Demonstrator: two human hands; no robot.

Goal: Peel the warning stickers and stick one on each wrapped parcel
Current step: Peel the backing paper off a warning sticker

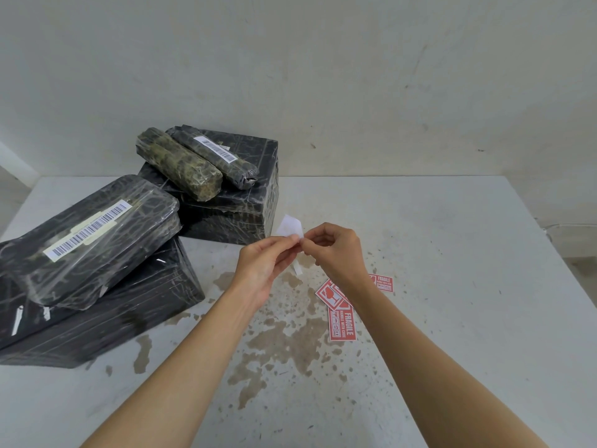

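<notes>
Two hands pinch a small white paper sticker (290,226), blank side showing, above the stained white table (452,286).
The curled fingertips of the left hand (263,266) and right hand (336,250) meet on its lower edge. The red rectangular "FRAGILE" stickers (340,321) lie loose on the table below the right fingers. The black film-wrapped parcels (235,205) are stacked left of the left fingers.

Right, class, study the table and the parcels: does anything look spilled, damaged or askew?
Yes. Brown blotchy stains spread across the middle of the white table, like a dried spill or worn paint. The red fragile stickers lie scattered and overlapping at odd angles. The flat parcel sits tilted on a larger parcel.
</notes>
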